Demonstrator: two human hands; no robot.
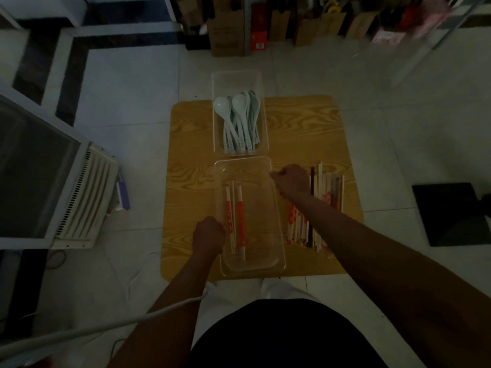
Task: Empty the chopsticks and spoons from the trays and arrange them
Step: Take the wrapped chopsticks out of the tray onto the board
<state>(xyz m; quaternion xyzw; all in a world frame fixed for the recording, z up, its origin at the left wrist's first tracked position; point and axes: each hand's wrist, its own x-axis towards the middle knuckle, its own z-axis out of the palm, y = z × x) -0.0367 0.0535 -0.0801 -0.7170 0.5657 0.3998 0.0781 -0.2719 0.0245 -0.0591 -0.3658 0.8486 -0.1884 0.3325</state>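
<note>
Chopstick tray (pixel 256 205), table's (pixel 191 168) near edge: few wrapped chopsticks (pixel 240 221) remain | left hand (pixel 208 236) clamps left rim, right hand (pixel 292 180) clamps far-right corner | advise: tip slowly toward chopstick pile (pixel 326 197) at right edge, ends aligned | spoon tray (pixel 216 123) beyond, full.

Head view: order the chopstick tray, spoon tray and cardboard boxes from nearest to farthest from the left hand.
1. Chopstick tray: the left hand grips its rim.
2. Spoon tray: farther up the table.
3. Cardboard boxes: far back, beyond the table.
</note>
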